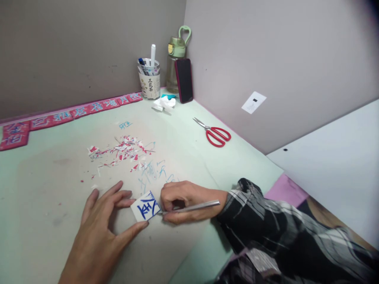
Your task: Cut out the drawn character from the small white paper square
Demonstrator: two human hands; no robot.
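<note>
A small white square (141, 213) with a dark blue painted character lies tilted on the table. My left hand (103, 221) steadies it, the thumb at its lower edge and fingertips at its upper left; the other fingers are spread. My right hand (186, 201) is closed around a slim silver craft knife (204, 206), whose handle points right. The knife's tip meets the square's right corner, and the blade is too small to see clearly. Beyond the hands lies a heap of red and white shavings (127, 150).
Red-handled scissors (217, 136) lie at the right. At the back stand a pen jar (150, 85), a green-lidded bottle (174, 67) and a phone (184, 81), with crumpled tissue (164, 103) before them. Red tiles with pale characters (79, 112) line the wall. Blue pen marks (152, 170) cover the tabletop.
</note>
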